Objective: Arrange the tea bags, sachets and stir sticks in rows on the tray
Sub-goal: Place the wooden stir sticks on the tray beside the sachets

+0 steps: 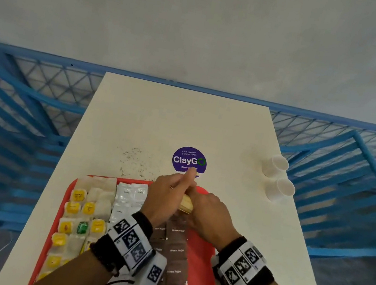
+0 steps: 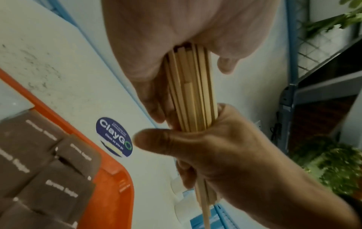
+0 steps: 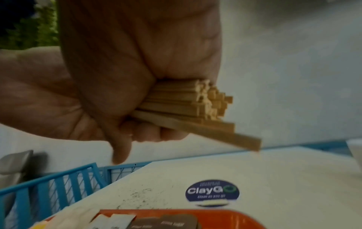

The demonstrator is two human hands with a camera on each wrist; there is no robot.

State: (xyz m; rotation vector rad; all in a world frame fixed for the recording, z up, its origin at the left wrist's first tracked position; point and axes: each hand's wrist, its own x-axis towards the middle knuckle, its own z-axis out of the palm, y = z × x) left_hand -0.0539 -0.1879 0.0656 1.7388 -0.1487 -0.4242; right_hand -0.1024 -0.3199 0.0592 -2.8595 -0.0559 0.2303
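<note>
1. The far half of the white table (image 1: pixel 186 117) lies open, marked only by a flat purple sticker (image 1: pixel 189 160) and a scatter of dark crumbs (image 1: pixel 137 161).
2. Two white paper cups (image 1: pixel 277 178) stand near the table's right edge, well apart from the tray.
3. On the red tray (image 1: pixel 203 255), tea bags (image 1: pixel 82 212), white sachets (image 1: pixel 129 197) and brown sugar sachets (image 1: pixel 174 258) fill the left and middle; a bare strip runs along its right edge.
4. Both hands, the left hand (image 1: pixel 165 202) and the right hand (image 1: pixel 212 217), hold a bundle of stir sticks (image 1: pixel 185 204) over the tray's far edge.

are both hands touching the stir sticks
Touching. The left wrist view shows the left hand and right hand each wrapped round the stir sticks, with no gap.
</note>
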